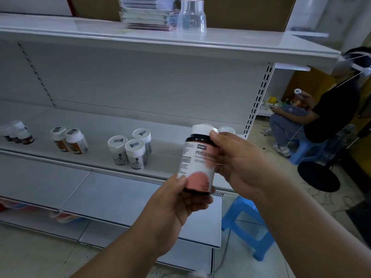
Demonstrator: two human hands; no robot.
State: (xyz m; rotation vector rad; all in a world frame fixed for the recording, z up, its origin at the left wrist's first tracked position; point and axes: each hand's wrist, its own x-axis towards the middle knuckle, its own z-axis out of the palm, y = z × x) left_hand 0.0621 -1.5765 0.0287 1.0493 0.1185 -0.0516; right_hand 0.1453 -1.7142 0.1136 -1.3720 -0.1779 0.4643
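I hold a dark bottle (197, 161) with a white cap and a white-and-pink label upright in front of the middle shelf (96, 157). My left hand (176, 205) grips its base from below. From the right side, my right hand (239, 163) wraps its upper part, thumb near the cap. The label faces me but is blurred.
On the middle shelf stand three white-capped jars (130, 149), two more jars (69, 140) to the left and several bottles (17, 132) at the far left. The top shelf carries stacked packets (146, 15) and a clear bottle (191, 17). A blue stool (247, 225) stands lower right; a seated person (321, 109) is at the right.
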